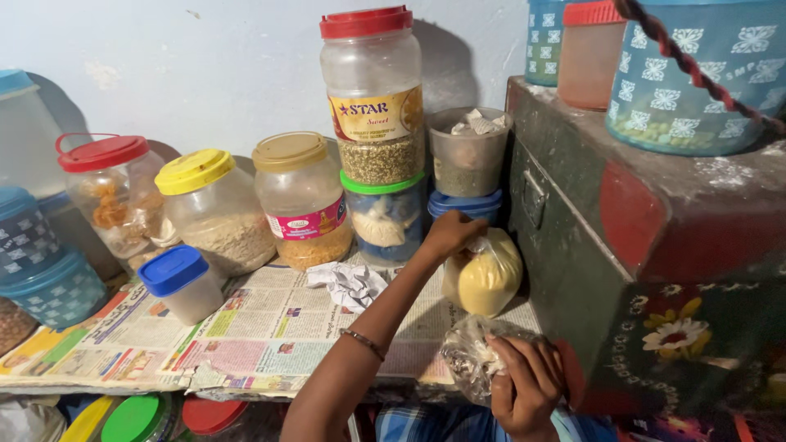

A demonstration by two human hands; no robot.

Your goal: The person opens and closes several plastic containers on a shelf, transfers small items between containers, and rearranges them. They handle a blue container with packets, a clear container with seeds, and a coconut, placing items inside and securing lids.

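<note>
At the shelf's right edge, our left hand [453, 233] pinches the knotted top of a yellow powder bag [485, 276]; nearer us, our right hand [524, 385] grips a clear bag [471, 352].

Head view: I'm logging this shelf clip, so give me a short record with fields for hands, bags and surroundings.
left hand: grips the top of the yellow powder bag
right hand: holds the clear bag, contents unclear
surface: newspaper lining the shelf
behind: lidded plastic jars, one with a yellow lid
right side: dark metal trunk
loose item: crumpled paper
</note>
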